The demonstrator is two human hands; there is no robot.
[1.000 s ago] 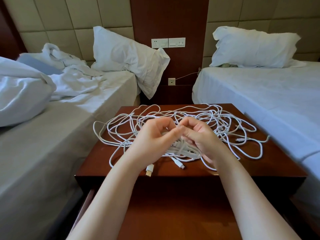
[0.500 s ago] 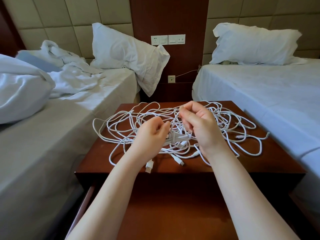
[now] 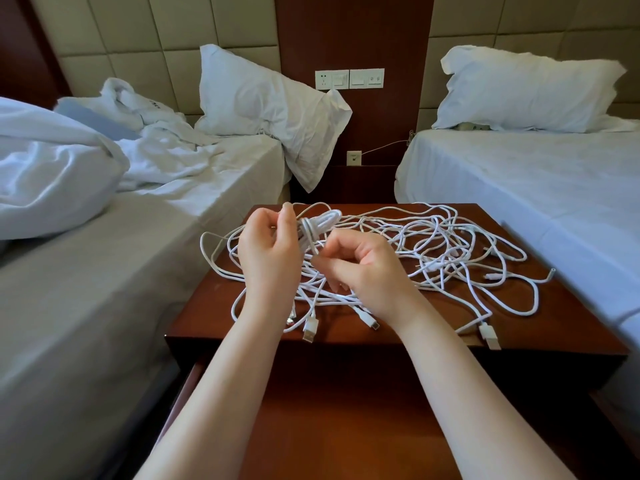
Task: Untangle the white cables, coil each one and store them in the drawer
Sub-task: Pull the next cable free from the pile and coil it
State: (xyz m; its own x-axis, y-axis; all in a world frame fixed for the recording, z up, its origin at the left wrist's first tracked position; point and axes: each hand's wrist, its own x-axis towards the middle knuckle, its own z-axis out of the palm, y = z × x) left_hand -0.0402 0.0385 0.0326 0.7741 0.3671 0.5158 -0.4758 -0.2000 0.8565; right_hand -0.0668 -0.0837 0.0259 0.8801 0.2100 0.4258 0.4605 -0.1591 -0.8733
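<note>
Two bare hands work above a dark red-brown wooden nightstand point(image 3: 540, 306) that stands between two beds. A loose tangle of thin white charging cables point(image 3: 433, 244) sprawls over most of its top. The strands cross too often to count the cables, but at least five plug ends show. Three lie along the near edge: a flat white USB plug point(image 3: 310, 329), a slim white connector point(image 3: 369, 321) and a larger white USB plug point(image 3: 488, 336).

The left hand point(image 3: 268, 258) is raised over the left part of the tangle with its fingers curled. It grips one small bundle of folded white cable loops point(image 3: 320, 221), bound round its middle and held clear of the wood. The right hand point(image 3: 363, 268), just beside it, has its fingers curled too. Thumb and forefinger pinch a single strand that comes off the bundle.

Below the top, the one brown wooden drawer point(image 3: 346, 427) is pulled out toward the person, under both forearms; no cable lies in it.

The rumpled white bed point(image 3: 145, 237) on the left carries one crumpled white pillow point(image 3: 263, 98) and a heap of white bedding point(image 3: 52, 168). The smooth white bed point(image 3: 519, 181) on the right carries one white pillow point(image 3: 526, 91). Two white switch plates point(image 3: 349, 79) sit side by side on the wooden panel behind, with one small socket point(image 3: 354, 158) lower down.
</note>
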